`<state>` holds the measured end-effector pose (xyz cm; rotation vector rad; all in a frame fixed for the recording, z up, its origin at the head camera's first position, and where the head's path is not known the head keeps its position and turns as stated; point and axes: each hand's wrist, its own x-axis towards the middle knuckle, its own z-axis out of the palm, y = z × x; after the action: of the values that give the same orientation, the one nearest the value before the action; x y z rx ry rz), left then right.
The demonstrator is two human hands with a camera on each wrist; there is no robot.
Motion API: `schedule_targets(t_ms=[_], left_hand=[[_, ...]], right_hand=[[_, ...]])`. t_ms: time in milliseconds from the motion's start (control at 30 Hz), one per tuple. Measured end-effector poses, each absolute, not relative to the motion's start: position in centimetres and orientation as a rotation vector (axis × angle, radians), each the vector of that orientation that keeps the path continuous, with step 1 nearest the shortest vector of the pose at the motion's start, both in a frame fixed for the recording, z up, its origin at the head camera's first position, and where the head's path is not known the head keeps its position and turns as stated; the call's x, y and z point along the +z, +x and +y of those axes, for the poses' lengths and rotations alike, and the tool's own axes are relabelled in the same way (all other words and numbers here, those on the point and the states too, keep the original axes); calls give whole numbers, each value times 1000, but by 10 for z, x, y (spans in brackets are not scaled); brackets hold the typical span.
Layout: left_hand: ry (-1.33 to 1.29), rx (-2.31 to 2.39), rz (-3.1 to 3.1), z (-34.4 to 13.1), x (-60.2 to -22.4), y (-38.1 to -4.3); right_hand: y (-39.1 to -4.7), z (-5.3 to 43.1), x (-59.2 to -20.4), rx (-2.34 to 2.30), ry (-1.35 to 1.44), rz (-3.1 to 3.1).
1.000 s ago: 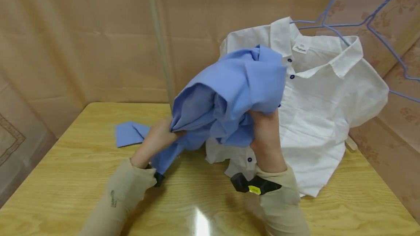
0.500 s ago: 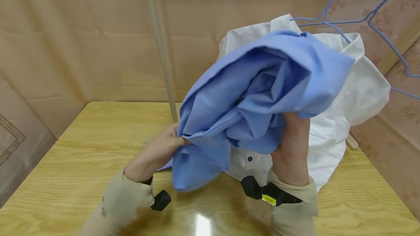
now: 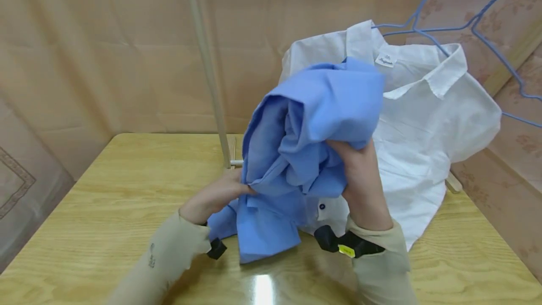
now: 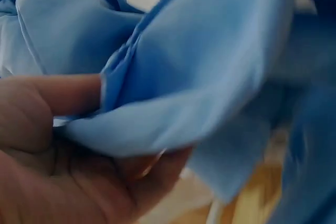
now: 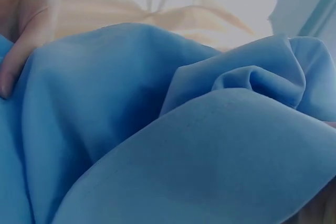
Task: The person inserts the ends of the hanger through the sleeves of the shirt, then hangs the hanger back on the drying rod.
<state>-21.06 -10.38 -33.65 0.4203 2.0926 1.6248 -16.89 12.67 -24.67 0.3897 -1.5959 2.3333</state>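
Note:
A bunched blue garment (image 3: 334, 102) is held up above the table in the head view, its folds gathered and its lower end hanging down. My left hand (image 3: 222, 194) pinches its left edge. In the left wrist view the left hand (image 4: 79, 171) has the thumb over the cloth edge and fingers beneath. My right hand (image 3: 360, 178) holds the bunch from below on the right side, and cloth hides its fingertips. Cloth nearly fills the right wrist view, with the left hand (image 5: 31, 30) at its upper left.
Behind the blue garment is a white buttoned shirt (image 3: 423, 140) with blue wire hangers (image 3: 423, 29) at its collar. A pale upright pole (image 3: 207, 65) stands at the back of the wooden table (image 3: 127, 192). Beige curtains (image 3: 118, 51) close off the rear.
The blue garment and right hand swung right and up, then came back left and down. Its left part, earlier stretched out on the table, now hangs beneath the hands. The left hand kept its pinch.

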Motion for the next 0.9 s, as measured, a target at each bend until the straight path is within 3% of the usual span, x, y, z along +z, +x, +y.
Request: schedule_targets(t_ms=[267, 600, 833, 900], left_hand=[[429, 1444, 2398, -112, -344, -221], [396, 1296, 2895, -123, -305, -202], [1115, 908, 3265, -102, -301, -181], [1193, 708, 3273, -96, -306, -177]], right_hand=[[-196, 113, -274, 2174, 376, -2030], [-220, 91, -307, 2147, 269, -2261], [-223, 78, -319, 2211, 184, -2297], [-223, 77, -318, 2249, 165, -2301]])
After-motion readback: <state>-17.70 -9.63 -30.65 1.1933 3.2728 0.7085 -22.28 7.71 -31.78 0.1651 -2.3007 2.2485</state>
